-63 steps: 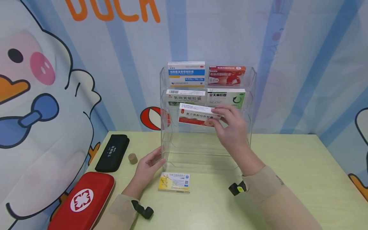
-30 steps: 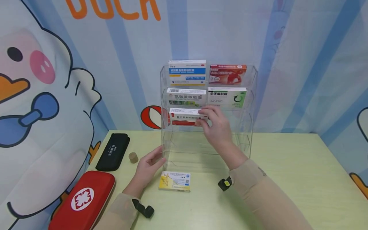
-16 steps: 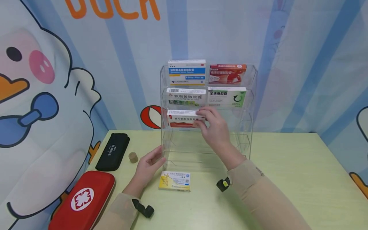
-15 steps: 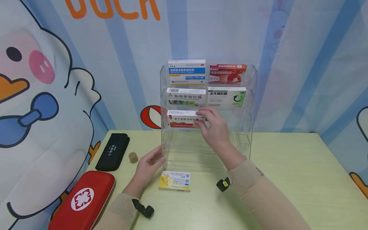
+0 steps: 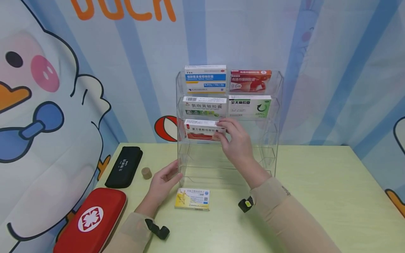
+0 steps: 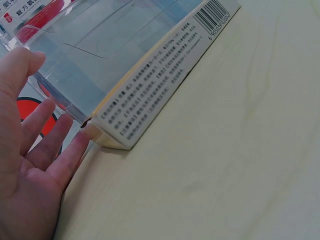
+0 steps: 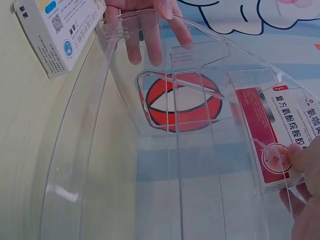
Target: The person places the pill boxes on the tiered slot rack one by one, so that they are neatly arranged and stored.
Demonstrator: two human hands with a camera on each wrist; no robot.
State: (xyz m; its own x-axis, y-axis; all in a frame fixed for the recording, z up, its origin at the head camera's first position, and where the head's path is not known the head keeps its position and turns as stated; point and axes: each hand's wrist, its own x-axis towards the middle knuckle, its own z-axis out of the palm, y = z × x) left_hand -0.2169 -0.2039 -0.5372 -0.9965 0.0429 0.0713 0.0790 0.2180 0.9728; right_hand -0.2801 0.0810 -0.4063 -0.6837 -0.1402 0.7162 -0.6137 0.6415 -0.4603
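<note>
My right hand (image 5: pixel 238 143) pinches the right end of a white-and-red medicine box (image 5: pixel 200 130), thumb in front and fingers on top. The box sits at the left of the third tier of a clear display rack (image 5: pixel 275 138); in the right wrist view its lower part is behind the tier's clear front. My left hand (image 5: pixel 162 184) touches the rack's lower left side, its fingers straight along the outside and the thumb at the front edge, as the left wrist view shows. A yellow-and-white medicine box (image 5: pixel 192 199) lies on the table before the rack.
Upper tiers hold a blue-and-white box (image 5: pixel 205 80), a red box (image 5: pixel 250 81), a grey-white box (image 5: pixel 204 106) and a green-white box (image 5: pixel 249 106). Left on the table (image 5: pixel 316 182) are a black case (image 5: pixel 123 167), a small wooden cylinder (image 5: pixel 146 173) and a red first-aid case (image 5: pixel 91 218).
My right hand has moved left and slightly down with the white-and-red medicine box, bringing it into the third tier's left side. In the last half second it barely moves. The left hand stays put.
</note>
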